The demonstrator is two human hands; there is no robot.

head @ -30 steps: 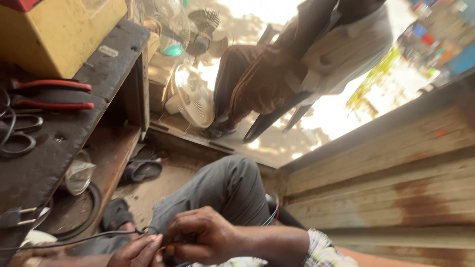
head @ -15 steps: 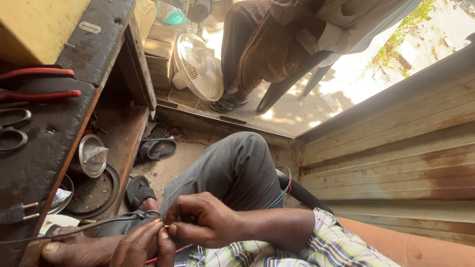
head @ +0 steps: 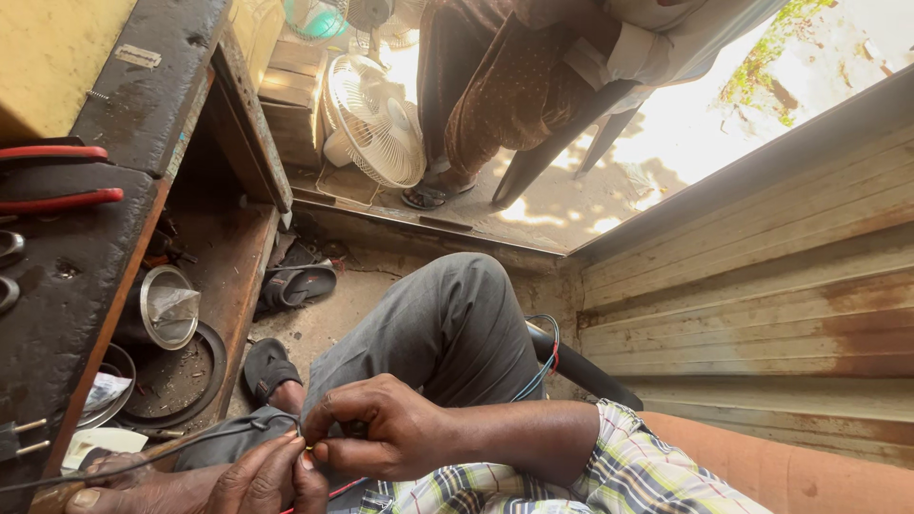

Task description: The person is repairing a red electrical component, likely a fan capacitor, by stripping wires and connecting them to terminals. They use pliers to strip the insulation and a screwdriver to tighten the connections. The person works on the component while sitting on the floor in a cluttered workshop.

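Observation:
My left hand [head: 238,481] and my right hand [head: 381,428] meet at the bottom of the view, over my grey-trousered knee [head: 438,324]. Both pinch the end of a thin dark cable [head: 190,440] between their fingertips. The cable runs left to a two-pin plug [head: 19,440] on the edge of the dark workbench [head: 57,286]. A red wire [head: 333,490] shows just under my fingers. My right forearm wears a plaid sleeve [head: 571,476].
Red-handled pliers [head: 57,176] lie on the workbench. Below it sit a metal funnel [head: 169,306] and round pans. Sandals [head: 295,281] lie on the floor. A white fan [head: 376,119] stands beside a seated person's legs [head: 495,95]. A wooden wall [head: 762,286] is on the right.
The view has tilted down, so my hands sit higher in the frame and the fan and seated person have shifted up. Both hands stay pinched together on the cable.

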